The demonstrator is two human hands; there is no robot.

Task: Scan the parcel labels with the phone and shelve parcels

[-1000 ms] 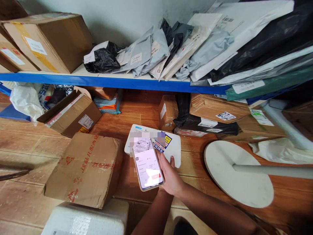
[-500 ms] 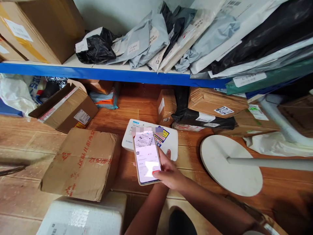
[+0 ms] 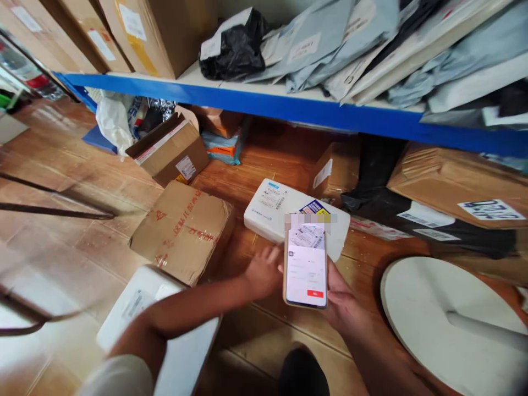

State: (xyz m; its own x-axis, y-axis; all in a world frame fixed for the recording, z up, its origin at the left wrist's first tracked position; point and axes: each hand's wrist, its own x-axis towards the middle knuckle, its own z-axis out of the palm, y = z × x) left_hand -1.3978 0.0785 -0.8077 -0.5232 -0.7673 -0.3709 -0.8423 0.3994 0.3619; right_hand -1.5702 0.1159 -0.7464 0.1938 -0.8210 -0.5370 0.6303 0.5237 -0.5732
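Note:
My right hand point(image 3: 343, 294) is wrapped round a smartphone point(image 3: 306, 272), its lit screen facing up at me. On the screen are a label picture and a red button. My left hand point(image 3: 264, 270) is open just left of the phone, fingers loosely stretched toward the white box and partly blurred. Beyond the phone sits a flat white foam box point(image 3: 264, 220) with a printed label and a blue-and-yellow sticker. The phone hides part of its near edge. I cannot tell whether my left fingertips touch the box.
A taped cardboard box point(image 3: 181, 228) and a large white foam box point(image 3: 185, 352) stand at left. Ahead, a blue-edged shelf point(image 3: 264, 102) bears bagged parcels. Below it are an open carton point(image 3: 173, 154) and other packages. A round white base with a pole point(image 3: 445, 330) stands at right.
My left arm has come out from beneath the right one and swung left of the phone. My right thumb has lifted off the screen. The view has turned left.

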